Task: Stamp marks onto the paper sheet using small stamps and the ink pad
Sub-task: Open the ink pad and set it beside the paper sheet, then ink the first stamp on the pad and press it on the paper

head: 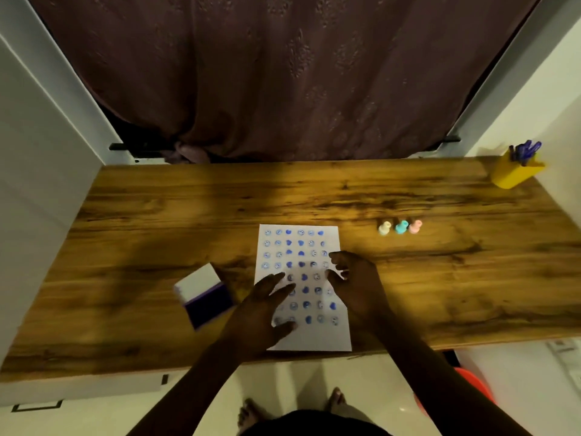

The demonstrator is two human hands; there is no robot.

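Three small stamps [400, 227] stand in a row on the worktop [440, 278], far and to the right of the paper sheet [309, 336], which is almost full of blue marks. The right hand [353, 283] hovers at the right edge of the sheet, fingers curled; whether it holds anything I cannot tell. The left hand [264, 309] lies flat and spread on the sheet, holding nothing. The ink pad [206, 295] sits open just left of the sheet. The stamps lie far-right from the right hand, so this hand is clearly nearer to them.
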